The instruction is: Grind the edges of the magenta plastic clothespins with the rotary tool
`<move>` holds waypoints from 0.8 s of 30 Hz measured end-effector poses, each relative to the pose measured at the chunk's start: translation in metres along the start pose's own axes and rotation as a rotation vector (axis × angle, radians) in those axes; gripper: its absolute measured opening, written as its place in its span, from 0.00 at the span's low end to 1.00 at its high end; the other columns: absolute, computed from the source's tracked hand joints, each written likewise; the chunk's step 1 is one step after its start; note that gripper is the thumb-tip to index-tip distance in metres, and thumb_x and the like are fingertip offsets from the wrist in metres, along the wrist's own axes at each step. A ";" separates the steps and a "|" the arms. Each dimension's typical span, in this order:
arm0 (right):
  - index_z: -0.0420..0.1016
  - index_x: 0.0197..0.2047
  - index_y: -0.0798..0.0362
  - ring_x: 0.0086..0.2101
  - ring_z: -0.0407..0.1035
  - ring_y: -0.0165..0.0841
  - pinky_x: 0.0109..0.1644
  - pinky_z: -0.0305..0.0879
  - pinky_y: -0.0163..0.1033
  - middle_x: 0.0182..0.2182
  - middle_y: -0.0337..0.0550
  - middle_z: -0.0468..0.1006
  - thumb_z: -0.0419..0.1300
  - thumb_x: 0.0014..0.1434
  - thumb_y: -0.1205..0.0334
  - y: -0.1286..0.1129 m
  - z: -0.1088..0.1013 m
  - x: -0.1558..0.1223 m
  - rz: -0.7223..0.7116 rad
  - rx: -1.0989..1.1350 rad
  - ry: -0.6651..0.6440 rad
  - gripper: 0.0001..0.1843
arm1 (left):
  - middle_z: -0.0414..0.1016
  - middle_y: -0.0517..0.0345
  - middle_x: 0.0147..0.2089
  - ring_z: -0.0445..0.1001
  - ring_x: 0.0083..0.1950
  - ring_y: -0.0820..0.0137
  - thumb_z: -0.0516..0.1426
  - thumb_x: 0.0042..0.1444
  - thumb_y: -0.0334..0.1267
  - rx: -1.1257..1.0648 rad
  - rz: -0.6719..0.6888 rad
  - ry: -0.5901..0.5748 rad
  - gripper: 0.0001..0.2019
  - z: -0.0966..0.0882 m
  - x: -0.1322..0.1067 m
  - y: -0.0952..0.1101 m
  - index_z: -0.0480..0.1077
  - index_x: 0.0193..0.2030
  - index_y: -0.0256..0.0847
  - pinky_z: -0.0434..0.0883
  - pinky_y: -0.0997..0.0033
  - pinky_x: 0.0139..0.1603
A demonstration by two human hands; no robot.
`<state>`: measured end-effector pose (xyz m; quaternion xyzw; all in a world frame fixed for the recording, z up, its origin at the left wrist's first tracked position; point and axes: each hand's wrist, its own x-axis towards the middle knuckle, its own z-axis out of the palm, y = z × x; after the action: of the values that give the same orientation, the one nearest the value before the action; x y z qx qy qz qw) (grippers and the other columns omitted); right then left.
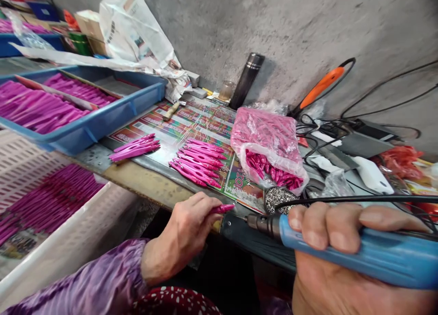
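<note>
Pink plastic piece point(222, 209) sits pinched in the left hand point(186, 233), just beside the tip of a blue electric screwdriver point(359, 255) clamped in the right hand point(328, 228); the hands are apart but near each other. Right of the printed mat point(212, 123) lie a round dish of tiny screws point(278, 198) and a bulging bag of pink parts point(267, 146). Loose pink pens point(198, 162) lie on the mat. Rows in the blue tray point(116, 119) and white crate point(68, 224) look finished; the bag and mat piles look left to do.
</note>
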<state>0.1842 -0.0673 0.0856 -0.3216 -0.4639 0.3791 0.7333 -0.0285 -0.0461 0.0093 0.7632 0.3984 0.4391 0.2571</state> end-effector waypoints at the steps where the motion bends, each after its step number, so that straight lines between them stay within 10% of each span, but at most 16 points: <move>1: 0.78 0.38 0.45 0.23 0.65 0.32 0.33 0.70 0.45 0.21 0.33 0.68 0.63 0.64 0.45 0.001 0.000 -0.002 -0.003 -0.015 -0.031 0.13 | 0.78 0.58 0.33 0.74 0.33 0.73 0.55 0.72 0.36 -0.088 -0.125 -0.019 0.10 -0.005 -0.002 0.004 0.78 0.43 0.38 0.68 0.75 0.35; 9: 0.75 0.36 0.47 0.24 0.66 0.35 0.33 0.67 0.47 0.24 0.34 0.71 0.63 0.67 0.47 0.003 0.039 -0.014 -0.109 -0.193 -0.088 0.14 | 0.72 0.62 0.28 0.63 0.23 0.78 0.64 0.56 0.57 -0.738 -0.849 -0.182 0.22 -0.032 -0.021 0.009 0.73 0.42 0.37 0.55 0.80 0.19; 13: 0.73 0.31 0.49 0.21 0.64 0.32 0.29 0.66 0.44 0.21 0.33 0.69 0.63 0.68 0.45 0.005 0.066 -0.017 -0.077 -0.184 0.049 0.19 | 0.73 0.62 0.27 0.64 0.20 0.78 0.67 0.50 0.61 -0.823 -0.945 -0.129 0.28 -0.027 -0.033 0.006 0.71 0.42 0.38 0.54 0.81 0.17; 24: 0.74 0.33 0.49 0.21 0.66 0.30 0.30 0.66 0.42 0.21 0.32 0.70 0.63 0.62 0.30 0.017 0.074 -0.023 -0.094 -0.202 -0.090 0.29 | 0.72 0.62 0.22 0.61 0.20 0.82 0.73 0.38 0.49 -1.184 -1.133 -0.032 0.23 -0.006 -0.036 0.011 0.70 0.34 0.37 0.52 0.80 0.21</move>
<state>0.1047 -0.0696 0.0887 -0.3546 -0.5466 0.3095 0.6925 -0.0402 -0.0822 0.0031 0.1901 0.4219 0.3691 0.8060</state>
